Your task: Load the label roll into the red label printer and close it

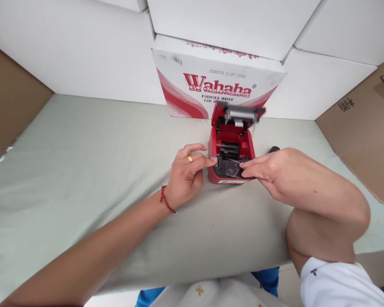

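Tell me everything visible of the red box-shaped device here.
The red, plastic-looking box-shaped device stands on pale green cloth, before a white cardboard carton. Its red lid, with dark and silvery parts, is raised at the back. Inside are a glossy black cylinder and, nearer the front, a shiny black sheet. A white label sits low on its front. The left hand has a fingertip at the left rim; the right hand has fingers at the sheet's right side.

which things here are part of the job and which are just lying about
In the job, it seems:
- red machine
- black film
- black roll

Probably just about:
- Wahaha box
- white boxes
- brown boxes

Unclear: dark piece
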Tool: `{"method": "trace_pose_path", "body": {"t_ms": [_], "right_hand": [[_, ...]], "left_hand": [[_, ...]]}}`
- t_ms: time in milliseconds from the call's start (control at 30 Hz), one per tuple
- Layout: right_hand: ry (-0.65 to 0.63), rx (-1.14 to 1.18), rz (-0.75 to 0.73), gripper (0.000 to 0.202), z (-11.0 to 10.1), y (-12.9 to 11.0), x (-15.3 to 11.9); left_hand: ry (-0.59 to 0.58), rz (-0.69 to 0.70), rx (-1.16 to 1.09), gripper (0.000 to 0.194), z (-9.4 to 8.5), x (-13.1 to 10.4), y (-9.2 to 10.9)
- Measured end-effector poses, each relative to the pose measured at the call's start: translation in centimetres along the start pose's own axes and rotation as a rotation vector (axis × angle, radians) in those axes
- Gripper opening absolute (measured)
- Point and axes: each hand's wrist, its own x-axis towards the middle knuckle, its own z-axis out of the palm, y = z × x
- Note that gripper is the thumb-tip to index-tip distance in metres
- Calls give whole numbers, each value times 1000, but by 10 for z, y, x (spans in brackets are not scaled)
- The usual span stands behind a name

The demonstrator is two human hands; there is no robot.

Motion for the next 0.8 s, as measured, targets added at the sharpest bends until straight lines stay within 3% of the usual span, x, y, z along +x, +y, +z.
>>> {"method": "trace_pose_path", "body": {"t_ms": [167,333,467,633,800], "right_hand": [[90,158,105,36,-9,0,25],[204,252,310,36,17,21,68],[123,184,336,37,36,33,83],[-25,34,338,43,33,29,84],[-5,-6,356,30,37,29,87]], "left_hand": [[-35,92,25,56,8,-9,-7],[-112,58,-57,63,7,-13,-7],[-137,54,-80,67,6,-13,-5],[-134,87,-77,69,7,-12,-5],[-125,88,-55,70,8,-12,-5]]}}
